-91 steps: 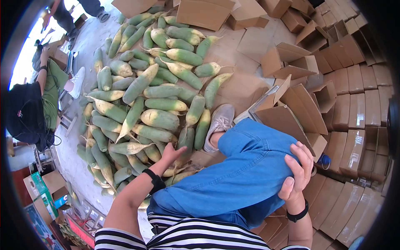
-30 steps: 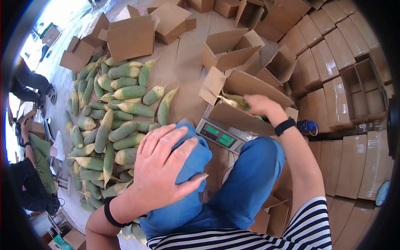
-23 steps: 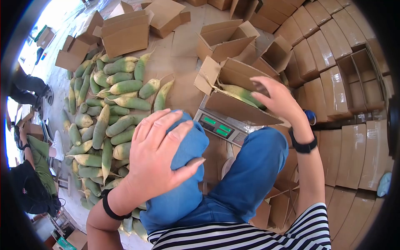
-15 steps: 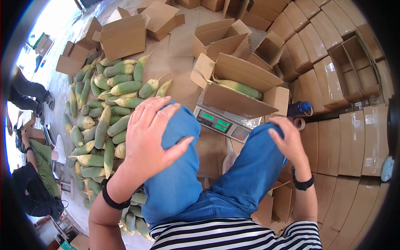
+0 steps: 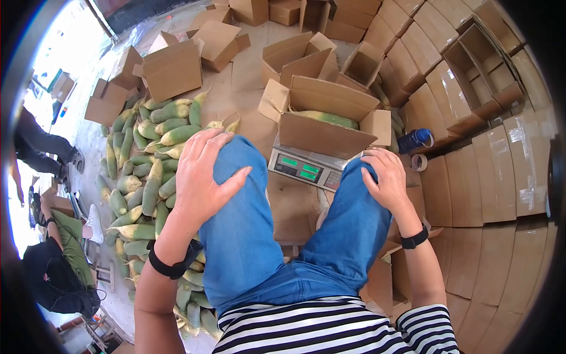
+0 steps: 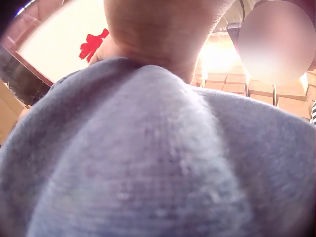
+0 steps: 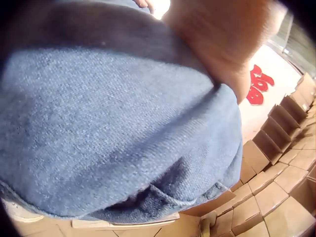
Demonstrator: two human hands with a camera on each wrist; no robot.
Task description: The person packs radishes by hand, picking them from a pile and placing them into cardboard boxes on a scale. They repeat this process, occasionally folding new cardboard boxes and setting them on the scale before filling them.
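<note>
My left hand (image 5: 203, 168) rests on the left knee of the blue jeans (image 5: 247, 218), fingers extended over the denim. On the other knee lies my right hand (image 5: 386, 177), its fingers relaxed and holding nothing. Beyond the knees, an open cardboard box (image 5: 324, 134) sits on a digital scale (image 5: 300, 172) with lit green displays. A green radish (image 5: 330, 119) with a pale end shows inside that box. To the left spreads a heap of large green radishes (image 5: 152, 187). Denim fills most of both wrist views, with part of each hand above it.
Stacked cartons (image 5: 495, 171) wall off the right side. Several open boxes (image 5: 171, 71) stand at the back. A blue bottle (image 5: 414, 140) and a roll of tape (image 5: 418, 162) lie right of the scale. A person in green trousers (image 5: 73, 242) is at far left.
My left hand has gone from the radish heap to the left knee. My right hand let go of a radish in the box, withdrew and came down on the right knee.
</note>
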